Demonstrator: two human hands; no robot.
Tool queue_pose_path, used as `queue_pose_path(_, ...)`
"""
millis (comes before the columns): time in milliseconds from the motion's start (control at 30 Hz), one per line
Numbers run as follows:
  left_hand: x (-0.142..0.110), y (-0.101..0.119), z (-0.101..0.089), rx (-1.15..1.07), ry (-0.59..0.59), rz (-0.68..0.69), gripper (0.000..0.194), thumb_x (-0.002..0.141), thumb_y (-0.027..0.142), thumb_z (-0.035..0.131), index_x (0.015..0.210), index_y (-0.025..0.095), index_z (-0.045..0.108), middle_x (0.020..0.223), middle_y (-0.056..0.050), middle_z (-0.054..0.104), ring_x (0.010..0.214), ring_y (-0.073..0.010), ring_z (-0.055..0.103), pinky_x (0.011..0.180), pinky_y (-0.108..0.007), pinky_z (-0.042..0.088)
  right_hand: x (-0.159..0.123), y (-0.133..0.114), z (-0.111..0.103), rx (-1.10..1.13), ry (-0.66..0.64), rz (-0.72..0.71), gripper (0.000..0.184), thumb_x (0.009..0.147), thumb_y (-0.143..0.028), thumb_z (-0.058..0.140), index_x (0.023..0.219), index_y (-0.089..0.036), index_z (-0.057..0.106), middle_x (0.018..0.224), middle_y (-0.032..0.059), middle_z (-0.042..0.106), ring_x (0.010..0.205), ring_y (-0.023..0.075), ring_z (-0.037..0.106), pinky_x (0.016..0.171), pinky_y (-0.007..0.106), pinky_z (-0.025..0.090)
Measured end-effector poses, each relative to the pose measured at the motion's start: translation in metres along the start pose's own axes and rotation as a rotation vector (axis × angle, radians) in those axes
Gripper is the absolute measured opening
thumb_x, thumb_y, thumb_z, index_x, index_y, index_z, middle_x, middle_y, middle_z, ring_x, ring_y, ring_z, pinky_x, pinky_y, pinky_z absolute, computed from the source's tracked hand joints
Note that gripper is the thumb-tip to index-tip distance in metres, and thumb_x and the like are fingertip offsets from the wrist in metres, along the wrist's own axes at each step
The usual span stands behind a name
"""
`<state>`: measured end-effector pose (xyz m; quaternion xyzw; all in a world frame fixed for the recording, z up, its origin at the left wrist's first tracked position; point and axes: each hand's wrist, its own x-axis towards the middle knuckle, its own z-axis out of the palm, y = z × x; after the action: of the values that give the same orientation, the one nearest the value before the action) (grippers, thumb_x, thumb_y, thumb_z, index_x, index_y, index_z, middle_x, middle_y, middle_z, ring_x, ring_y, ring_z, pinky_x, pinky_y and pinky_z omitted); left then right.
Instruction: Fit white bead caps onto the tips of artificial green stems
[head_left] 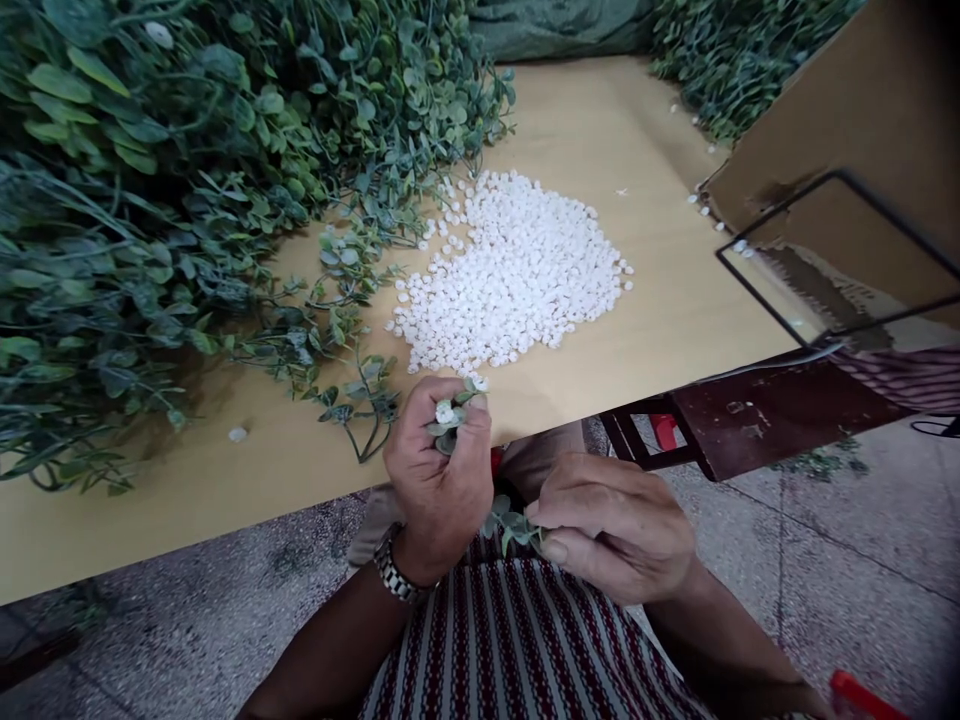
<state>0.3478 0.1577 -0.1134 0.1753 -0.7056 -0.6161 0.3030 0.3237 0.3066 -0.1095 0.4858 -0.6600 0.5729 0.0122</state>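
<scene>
My left hand (439,475), with a metal watch on its wrist, is closed round a small artificial green sprig (448,425) that carries a tiny white flower piece at its top. My right hand (615,525) pinches the lower leafy end of the same sprig (514,525) over my lap. Both hands hover just in front of the table's near edge. A heap of small white flower pieces (517,270) lies on the tan table (637,130) right behind my left hand.
A big pile of artificial green leafy stems (165,200) covers the table's left side; more greenery (735,50) lies at the far right. A cardboard box (847,140) with a black wire frame stands at the right. A dark red stool (757,410) sits below it.
</scene>
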Motion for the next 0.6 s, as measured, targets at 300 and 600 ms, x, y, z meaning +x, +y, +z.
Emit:
queue_pose_path(300,0.007,0.016,-0.018,-0.25,-0.511,-0.087,0.012,0.071,0.009,0.058,0.064,0.018,0.051,0.07,-0.001,0.054,0.062,-0.0119,0.05,0.053,-0.022,0.042,0.013,0.017,0.003,-0.04,0.291,0.175,0.016,0.082,-0.007,0.057,0.09,-0.019,0.062,0.063,-0.0029,0.055,0.052,0.0087,0.051,0.044,0.021,0.043)
queue_pose_path(600,0.006,0.018,-0.019,0.011,-0.493,0.002,0.005,0.072,0.011,0.066,0.075,0.015,0.066,0.063,0.001,0.066,0.054,-0.0098,0.057,0.052,-0.018,0.049,0.021,0.015,0.011,0.021,0.232,0.248,0.013,0.081,-0.007,0.06,0.087,-0.018,0.063,0.067,-0.0018,0.061,0.054,0.0073,0.054,0.049,0.02,0.045)
